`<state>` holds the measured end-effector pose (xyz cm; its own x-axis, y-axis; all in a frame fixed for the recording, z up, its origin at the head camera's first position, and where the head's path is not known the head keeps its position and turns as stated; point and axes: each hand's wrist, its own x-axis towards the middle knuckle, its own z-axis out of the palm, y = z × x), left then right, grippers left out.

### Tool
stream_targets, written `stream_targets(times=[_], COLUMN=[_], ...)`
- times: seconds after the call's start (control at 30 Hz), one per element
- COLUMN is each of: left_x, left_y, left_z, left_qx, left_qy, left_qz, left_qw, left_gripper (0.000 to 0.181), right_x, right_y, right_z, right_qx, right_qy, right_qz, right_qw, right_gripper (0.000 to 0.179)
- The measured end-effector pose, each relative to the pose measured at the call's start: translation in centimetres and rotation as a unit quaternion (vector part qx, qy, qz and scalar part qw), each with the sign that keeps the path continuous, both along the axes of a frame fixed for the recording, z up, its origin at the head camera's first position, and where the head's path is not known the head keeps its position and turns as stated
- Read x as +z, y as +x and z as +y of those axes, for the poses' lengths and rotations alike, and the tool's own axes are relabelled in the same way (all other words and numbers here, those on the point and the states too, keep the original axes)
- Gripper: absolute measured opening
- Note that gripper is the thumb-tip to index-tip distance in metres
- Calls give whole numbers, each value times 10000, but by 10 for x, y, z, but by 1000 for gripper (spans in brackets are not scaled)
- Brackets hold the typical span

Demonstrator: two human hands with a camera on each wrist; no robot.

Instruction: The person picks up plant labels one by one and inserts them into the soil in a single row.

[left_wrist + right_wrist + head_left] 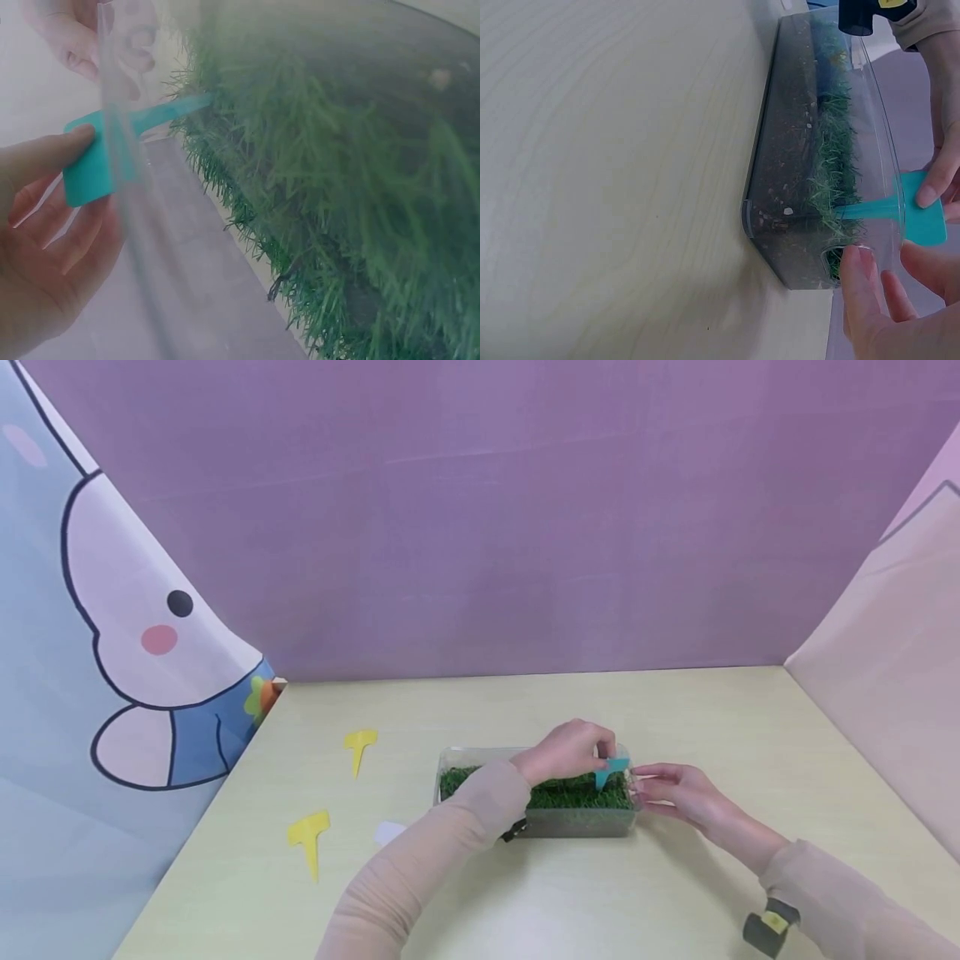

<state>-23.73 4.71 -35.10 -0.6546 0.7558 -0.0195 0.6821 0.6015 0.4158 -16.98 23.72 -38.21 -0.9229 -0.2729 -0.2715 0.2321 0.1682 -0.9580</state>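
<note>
A clear plastic box (577, 823) stands on the table, with dark soil (784, 142) and green grass (315, 195) inside. My left hand (568, 752) reaches over the box and pinches the broad head of a teal T-shaped plant label (611, 767). In the right wrist view the label's stem reaches down to the grass near the box's right end; its tip is hidden among the blades. My right hand (686, 797) touches the box's right end wall with extended fingers (859, 292), near a hole in that wall.
Two yellow T-shaped plant labels (361, 745) (309, 839) lie on the table (247, 860) left of the box. A white piece (389, 832) lies partly behind the left sleeve. A purple cloth backdrop (480, 527) hangs behind the table.
</note>
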Motion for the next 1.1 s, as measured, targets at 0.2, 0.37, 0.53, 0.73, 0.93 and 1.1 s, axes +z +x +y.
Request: stream_targets(times=[0.2,0.37,0.53,0.73,0.93,1.1], left_x=[2,4,5,7,6,5], left_y=[1,0,0,0,1,2], left_z=[1,2,3,2,4,6], left_qx=[-14,-71,-78,-86,-98,-130], left_qy=[-51,-49,-84,-142,-185,-248], left_qz=[77,176,281,357,389,409], left_qw=[10000,9998,9995,9992,9990,9988], left_gripper=[3,5,7,8,9,8], right_x=[2,3,5,6,3,1], right_y=[0,-2,-4,-5,-5,-4], right_z=[1,2,3,2,2,2], right_qx=[4,12,35,41,20,8], right_qy=[-38,-46,-21,-1,-6,-70], right_qz=[-7,-7,-10,-25,-5,3], right_qw=[10000,10000,10000,10000,10000,10000], right_gripper=[51,50,51,51,49,49])
